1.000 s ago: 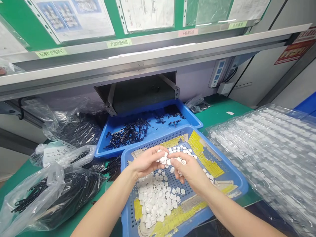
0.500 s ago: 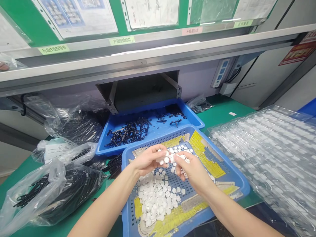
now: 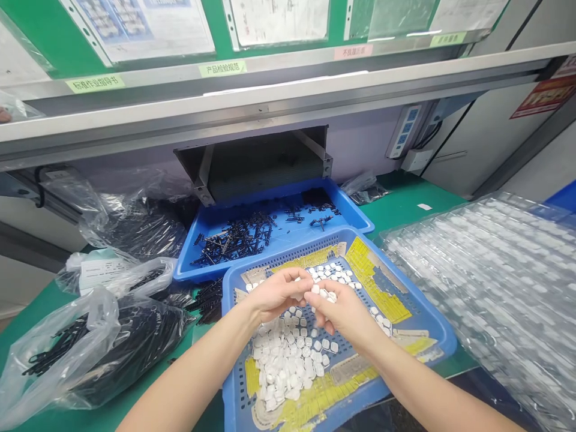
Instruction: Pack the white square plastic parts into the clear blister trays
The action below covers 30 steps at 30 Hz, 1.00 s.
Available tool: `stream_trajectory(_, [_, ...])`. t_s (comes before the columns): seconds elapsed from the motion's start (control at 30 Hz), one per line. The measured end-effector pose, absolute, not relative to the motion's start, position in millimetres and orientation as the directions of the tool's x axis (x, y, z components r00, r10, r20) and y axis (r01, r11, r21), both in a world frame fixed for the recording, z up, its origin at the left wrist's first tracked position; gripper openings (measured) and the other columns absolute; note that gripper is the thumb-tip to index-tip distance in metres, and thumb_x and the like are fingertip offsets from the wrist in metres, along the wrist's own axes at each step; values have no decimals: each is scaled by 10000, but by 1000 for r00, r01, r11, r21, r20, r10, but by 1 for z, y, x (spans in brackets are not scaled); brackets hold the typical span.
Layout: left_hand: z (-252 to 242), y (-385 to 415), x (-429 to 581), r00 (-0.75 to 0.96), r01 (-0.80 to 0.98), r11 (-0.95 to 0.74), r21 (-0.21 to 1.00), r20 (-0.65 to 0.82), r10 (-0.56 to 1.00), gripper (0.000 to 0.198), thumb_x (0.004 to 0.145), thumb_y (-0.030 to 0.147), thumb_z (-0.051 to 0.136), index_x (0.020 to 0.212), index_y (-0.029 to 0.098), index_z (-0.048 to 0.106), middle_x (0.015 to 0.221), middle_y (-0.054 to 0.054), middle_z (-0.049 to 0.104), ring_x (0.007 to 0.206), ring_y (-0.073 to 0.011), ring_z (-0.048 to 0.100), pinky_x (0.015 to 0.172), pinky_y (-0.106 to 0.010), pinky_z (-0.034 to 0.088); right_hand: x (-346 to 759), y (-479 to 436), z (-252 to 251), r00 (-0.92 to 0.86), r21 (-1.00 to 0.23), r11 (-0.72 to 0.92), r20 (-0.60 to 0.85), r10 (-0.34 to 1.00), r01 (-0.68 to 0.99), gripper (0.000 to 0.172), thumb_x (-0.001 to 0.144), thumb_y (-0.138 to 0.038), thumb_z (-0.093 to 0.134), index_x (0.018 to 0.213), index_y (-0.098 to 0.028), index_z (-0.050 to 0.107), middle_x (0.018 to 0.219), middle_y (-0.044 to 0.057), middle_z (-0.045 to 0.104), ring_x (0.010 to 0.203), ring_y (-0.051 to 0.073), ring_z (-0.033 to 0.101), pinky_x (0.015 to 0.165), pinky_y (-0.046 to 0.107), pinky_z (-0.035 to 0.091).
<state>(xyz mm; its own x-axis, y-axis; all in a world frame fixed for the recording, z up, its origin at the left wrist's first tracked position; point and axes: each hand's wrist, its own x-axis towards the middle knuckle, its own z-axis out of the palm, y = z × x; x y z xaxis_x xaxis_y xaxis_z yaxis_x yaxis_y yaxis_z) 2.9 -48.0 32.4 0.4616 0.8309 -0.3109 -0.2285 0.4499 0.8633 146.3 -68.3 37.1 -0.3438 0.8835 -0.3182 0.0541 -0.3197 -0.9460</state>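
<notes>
Nearest: a left hand point(image 3: 279, 294) and a right hand point(image 3: 339, 315), bare, held close together above a basket. Right hand: fingers curled narrow, pinching a small clump of white pieces point(image 3: 324, 295). Left hand: fingers curled inward, tips just beside the right hand; whether they hold anything cannot be told.

Blue perforated basket point(image 3: 418, 300): holds a loose heap of rounded white pieces point(image 3: 283, 360) below the hands, with a thinner scatter reaching its far side. Yellow paper scraps point(image 3: 373, 282) line its floor. Progress: the heap is large beside the clump in hand; whether any pieces are finished cannot be told.

Behind it, a shallow blue tray point(image 3: 342, 201): holds tangled black plastic parts point(image 3: 238, 243).

To the left, clear plastic bags point(image 3: 135, 342) of black parts lie on the green bench point(image 3: 409, 204). To the right, a stack of clear plastic sheets point(image 3: 486, 282) with rows of small pockets.

Farthest: a power strip point(image 3: 402, 132), a metal shelf rail point(image 3: 270, 102), and posted papers point(image 3: 279, 21) on a green board.
</notes>
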Motion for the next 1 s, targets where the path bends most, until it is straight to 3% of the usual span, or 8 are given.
stream_trajectory(0.17, [38, -49, 3, 406, -304, 449, 840, -312, 859, 146, 725, 264, 550, 782, 130, 552, 751, -13, 507, 621, -68, 497, 545, -174, 415, 153, -67, 33, -357, -923, -370, -313, 880, -103, 244, 693, -404, 509, 717, -167, 455, 372, -78, 405, 328, 36, 299, 328, 150, 216])
stream_trajectory(0.37, [44, -51, 0, 469, -319, 458, 830, -281, 837, 207, 654, 121, 582, 852, 137, 523, 759, -37, 566, 744, -112, 543, 664, -194, 423, 153, -66, 33, -298, -914, -390, -345, 890, -107, 272, 667, -429, 528, 722, -170, 465, 353, -83, 386, 320, 32, 268, 315, 141, 191])
stream_trajectory(0.6, [41, -52, 2, 453, -185, 399, 898, -282, 846, 137, 715, 171, 531, 832, 141, 467, 629, -15, 565, 536, -70, 516, 540, -182, 424, 151, -67, 42, -235, -946, -325, -317, 919, 4, 234, 658, -368, 531, 781, -172, 501, 358, -81, 401, 308, 42, 299, 308, 153, 228])
stream_trajectory(0.8, [44, -54, 5, 420, -82, 366, 927, -300, 856, 165, 718, 254, 543, 793, 152, 437, 608, -4, 552, 530, -85, 525, 497, -189, 428, 149, -66, 42, -259, -958, -232, -270, 927, 167, 213, 644, -277, 534, 823, -161, 548, 378, -65, 438, 306, 57, 357, 314, 172, 261])
stream_trajectory(1.0, [44, -52, 1, 444, -97, 409, 908, -328, 834, 189, 728, 270, 541, 832, 154, 433, 619, -41, 604, 503, -83, 537, 481, -164, 407, 151, -64, 36, -237, -933, -360, -345, 908, -21, 278, 660, -356, 528, 829, -136, 544, 376, -62, 420, 315, 45, 314, 327, 170, 236])
